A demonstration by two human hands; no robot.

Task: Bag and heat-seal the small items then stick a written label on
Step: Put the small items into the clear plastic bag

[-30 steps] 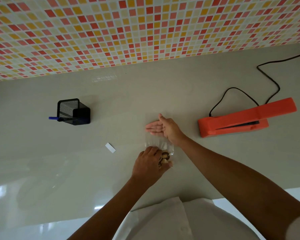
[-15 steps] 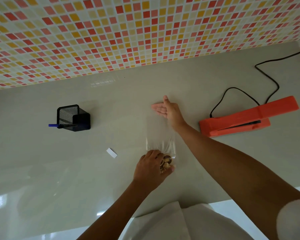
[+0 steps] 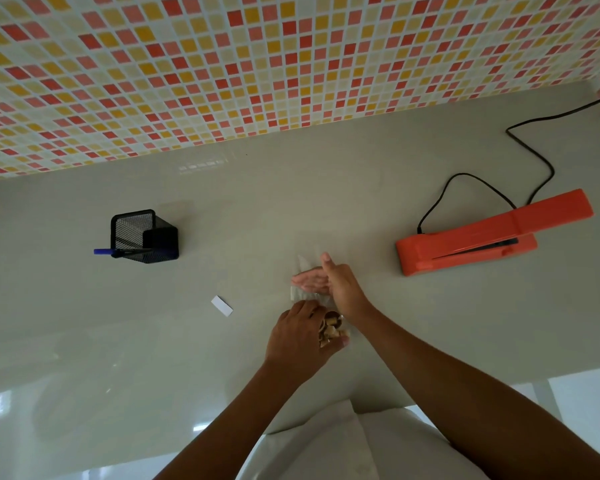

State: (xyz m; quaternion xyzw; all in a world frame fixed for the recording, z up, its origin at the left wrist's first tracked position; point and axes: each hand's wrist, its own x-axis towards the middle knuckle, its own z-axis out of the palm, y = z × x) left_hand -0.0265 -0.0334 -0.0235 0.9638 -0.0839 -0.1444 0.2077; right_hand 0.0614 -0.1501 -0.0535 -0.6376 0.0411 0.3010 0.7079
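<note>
A clear plastic bag (image 3: 300, 295) lies flat on the grey table (image 3: 326, 202), its closed end nearest me. Small brown and beige items (image 3: 331, 328) are bunched in that near end. My left hand (image 3: 297, 341) grips the near end over the items. My right hand (image 3: 333, 282) lies flat across the middle of the bag, fingers stretched to the left and thumb pointing away. The far, open end of the bag shows faintly beyond the right hand. A small white label (image 3: 221, 305) lies on the table to the left of the bag.
An orange heat sealer (image 3: 482, 237) sits to the right with its lid slightly raised, its black cable (image 3: 534, 157) running to the back right. A black mesh pen holder (image 3: 144, 237) with a blue pen (image 3: 104, 251) stands at the left. A tiled wall rises behind.
My right hand slid along the bag to its far end, then came back toward me to the bag's middle. My left hand kept its grip on the near end.
</note>
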